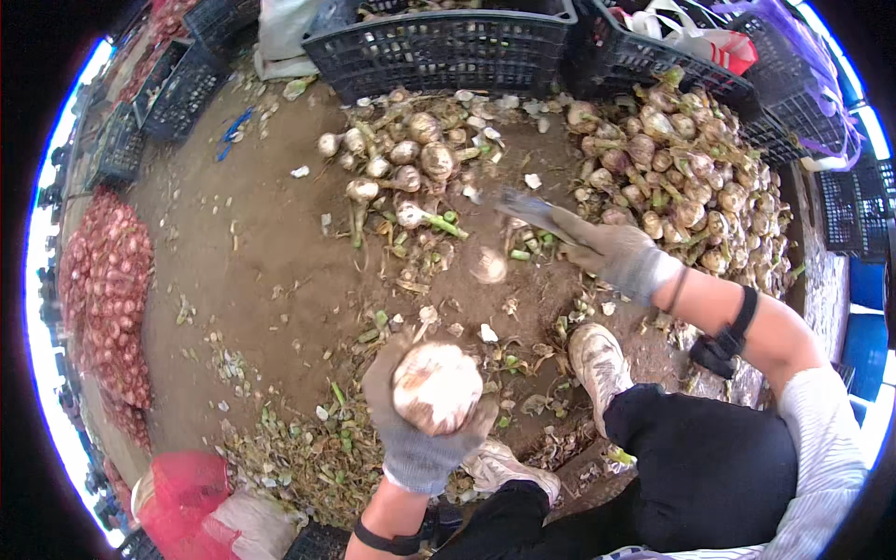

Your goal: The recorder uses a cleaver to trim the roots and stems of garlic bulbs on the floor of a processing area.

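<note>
Over a dirt floor (243, 224) littered with garlic scraps (299, 457): left hand (420, 448) cupped, gloved grip wrapped around a large pale bulb (437, 387), held low in the middle, well apart from the other hand. Right hand (616, 252), gloved too, grip clamped on a grey blade-like tool (532, 211), too blurred to tell knife from shears, tip pointing left. Chief risk, by my judgement: a cut to the left fingers if the tool were brought to the bulb off line, since they curl close around its sides. Lesser one: bulb rolling out, should the cupped fingers slacken. Heap of garlic (681, 168) at right looks loose; a forearm knock could bring some down toward the right shoe (597, 359). Containers: black crate (439, 51) at back, pale bits at its mouth, depths hidden; second crate (653, 65) to its right, white-and-red bag (691, 42) on top; net sack (107, 289) at far left, packed with reddish bulbs; red bag (191, 490) lower left, contents unclear.
</note>
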### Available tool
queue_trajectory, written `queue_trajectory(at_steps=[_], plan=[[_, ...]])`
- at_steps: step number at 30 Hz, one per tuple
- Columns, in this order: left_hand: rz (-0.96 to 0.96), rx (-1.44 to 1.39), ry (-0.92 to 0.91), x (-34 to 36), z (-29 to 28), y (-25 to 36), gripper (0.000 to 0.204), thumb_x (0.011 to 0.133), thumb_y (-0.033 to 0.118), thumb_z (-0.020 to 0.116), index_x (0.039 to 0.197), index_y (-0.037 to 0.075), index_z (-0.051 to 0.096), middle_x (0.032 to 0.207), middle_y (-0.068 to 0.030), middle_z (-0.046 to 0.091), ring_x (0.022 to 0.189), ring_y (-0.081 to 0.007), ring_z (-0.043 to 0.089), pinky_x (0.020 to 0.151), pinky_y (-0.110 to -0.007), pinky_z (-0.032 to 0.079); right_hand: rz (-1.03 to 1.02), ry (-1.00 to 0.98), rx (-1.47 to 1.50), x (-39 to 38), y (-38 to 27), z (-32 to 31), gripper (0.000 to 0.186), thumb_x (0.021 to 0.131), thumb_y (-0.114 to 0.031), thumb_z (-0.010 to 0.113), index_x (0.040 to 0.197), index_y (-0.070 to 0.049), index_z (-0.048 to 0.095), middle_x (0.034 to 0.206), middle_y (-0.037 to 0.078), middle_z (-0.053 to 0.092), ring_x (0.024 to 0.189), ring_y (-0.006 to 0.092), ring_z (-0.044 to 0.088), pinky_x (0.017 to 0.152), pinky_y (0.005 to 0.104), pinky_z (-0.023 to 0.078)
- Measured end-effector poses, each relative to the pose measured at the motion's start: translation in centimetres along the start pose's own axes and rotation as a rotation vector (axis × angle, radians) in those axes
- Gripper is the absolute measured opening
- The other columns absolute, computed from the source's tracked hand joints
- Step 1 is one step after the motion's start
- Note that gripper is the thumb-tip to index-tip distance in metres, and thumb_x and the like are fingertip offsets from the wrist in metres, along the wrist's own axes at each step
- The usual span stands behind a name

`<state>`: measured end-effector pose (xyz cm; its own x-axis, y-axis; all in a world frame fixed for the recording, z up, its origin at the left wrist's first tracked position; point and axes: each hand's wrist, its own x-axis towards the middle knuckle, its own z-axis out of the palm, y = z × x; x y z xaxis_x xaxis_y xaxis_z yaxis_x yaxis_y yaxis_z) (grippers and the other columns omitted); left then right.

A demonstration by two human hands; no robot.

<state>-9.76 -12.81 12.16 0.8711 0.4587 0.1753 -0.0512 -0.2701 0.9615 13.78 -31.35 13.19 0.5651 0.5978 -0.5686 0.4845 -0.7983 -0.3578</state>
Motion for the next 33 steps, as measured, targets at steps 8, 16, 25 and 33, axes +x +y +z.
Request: queue_trajectory(at_steps=[8,16,25,33], plan=[[0.144,0.084,-0.478,2.8,-1.0,-1.3,0.036,0.066,0.029,0.084,0.087,0.01,0.061,0.078,-0.0055,0.06,0.072,-0.0231,0.061,0.065,-0.033,0.048,-0.591,-0.137,0.517,-2.2,0.2,3.2,0.055,0.096,-0.036,0.049,0.146,-0.026,0.03,0.126,0.015,0.057,0.099,0.0293,0.065,0.088,0.0339,0.051],[0.449,0.709,-0.935,2.9,-2.2,-1.2,0.023,0.069,0.035,0.071,0.067,0.015,0.059,0.067,-0.0039,0.057,0.065,-0.0223,0.059,0.057,-0.037,0.047,-0.551,-0.528,0.575,-2.0,-1.6,2.7,0.057,0.094,-0.015,0.05,0.147,-0.023,0.031,0.119,0.013,0.061,0.092,0.0298,0.065,0.073,0.0342,0.051],[-0.498,-0.278,-0.138,7.2,-0.4,-1.6,0.023,0.083,0.023,0.072,0.098,0.009,0.061,0.095,-0.0068,0.062,0.088,-0.0183,0.06,0.075,-0.036,0.053,-0.123,-0.579,0.211,-1.3,6.8,10.1,0.051,0.095,-0.041,0.046,0.144,-0.028,0.035,0.095,0.023,0.064,0.073,0.0262,0.063,0.07,0.0401,0.05],[-0.637,0.348,-0.04,16.9,6.4,-9.4,0.065,0.074,0.026,0.078,0.126,-0.001,0.049,0.121,-0.0226,0.056,0.111,-0.0335,0.056,0.094,-0.041,0.046,-0.12,-0.63,0.296,-0.7,5.2,9.7,0.057,0.095,-0.048,0.043,0.147,-0.032,0.028,0.078,0.015,0.062,0.067,0.0258,0.061,0.066,0.0369,0.049]])
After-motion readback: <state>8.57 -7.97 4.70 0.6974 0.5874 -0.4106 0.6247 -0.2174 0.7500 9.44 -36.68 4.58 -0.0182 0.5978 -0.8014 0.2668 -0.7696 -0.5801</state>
